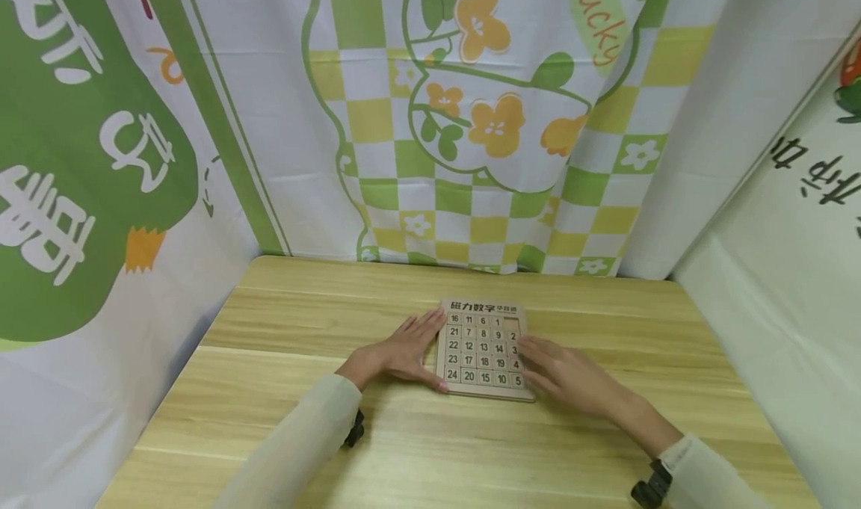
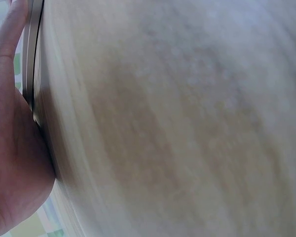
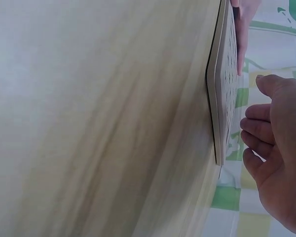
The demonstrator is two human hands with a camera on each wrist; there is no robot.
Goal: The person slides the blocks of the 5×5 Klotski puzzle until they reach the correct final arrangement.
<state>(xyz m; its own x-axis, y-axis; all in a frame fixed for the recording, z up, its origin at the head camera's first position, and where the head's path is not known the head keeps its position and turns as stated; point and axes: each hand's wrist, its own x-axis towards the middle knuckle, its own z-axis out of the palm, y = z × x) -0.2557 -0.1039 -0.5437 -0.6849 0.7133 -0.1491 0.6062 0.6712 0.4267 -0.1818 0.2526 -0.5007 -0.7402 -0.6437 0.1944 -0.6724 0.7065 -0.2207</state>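
A flat wooden number sliding puzzle [image 1: 487,392] lies on the table, its rows of numbered tiles facing up. One square gap shows at its top right corner, above the tile 2. My left hand [image 1: 403,348] rests along the puzzle's left side, thumb at the lower left corner and fingers spread toward the upper left edge. Over the right edge is my right hand [image 1: 572,374], fingertips beside the tiles 2 to 4. In the right wrist view that hand [image 3: 281,138] has loosely bent fingers a little above the board [image 3: 221,94], holding nothing.
The light wood-grain table [image 1: 269,419] extends around the puzzle on all sides. Behind it hangs a green and yellow checked cloth [image 1: 491,229]. Printed white fabric walls [image 1: 760,232] close in the left and right sides. Dark straps [image 1: 651,485] circle both wrists.
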